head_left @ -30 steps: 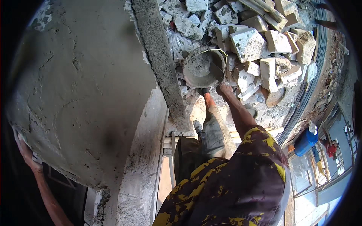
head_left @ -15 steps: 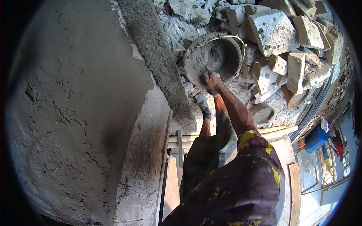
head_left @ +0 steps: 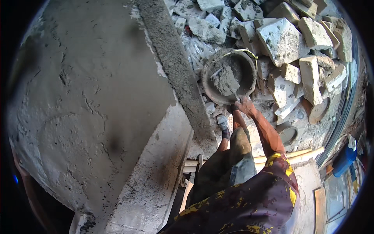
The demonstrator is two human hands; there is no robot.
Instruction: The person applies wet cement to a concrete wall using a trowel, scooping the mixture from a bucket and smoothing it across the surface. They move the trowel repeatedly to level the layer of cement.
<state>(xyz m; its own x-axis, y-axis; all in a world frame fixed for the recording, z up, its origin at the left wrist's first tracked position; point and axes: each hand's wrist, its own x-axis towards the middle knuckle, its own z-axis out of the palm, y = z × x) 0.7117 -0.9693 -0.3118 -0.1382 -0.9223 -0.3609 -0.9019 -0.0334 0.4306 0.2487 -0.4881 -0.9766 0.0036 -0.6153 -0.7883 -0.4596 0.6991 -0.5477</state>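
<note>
I see the pan (head_left: 230,76) of grey mortar (head_left: 226,80) sitting low on the rubble (head_left: 296,50), just beyond the foot of the wall. My right hand (head_left: 243,104) is at the pan's near rim, fist closed round the handle of a trowel (head_left: 224,78); the blade lies in the mortar and is so smeared with it that I can hardly separate steel from mix. The handle itself is buried in the fist. A thin yellowish strap or wire (head_left: 247,52) arcs over the pan's far rim; I cannot tell what it is fixed to.

My right forearm runs down from the hand to a dark sleeve with yellow marks (head_left: 272,187), which fills the lower edge. My left hand is not clearly visible: only a sliver of arm (head_left: 29,191) shows at the dark left rim, cut off by the lens edge, so I cannot tell its grip.

Below the hand my leg and a grey shoe (head_left: 223,123) stand on debris beside the pan. Pale poles (head_left: 288,156) cross under my legs.

The left half is a rough plastered wall (head_left: 85,101), cracked, with a fresh grey band of mortar on its corner edge (head_left: 175,66). Broken blocks lie heaped beyond and right of the pan. At the far right rim a blue container (head_left: 344,160) is bent and small, hard to identify.
</note>
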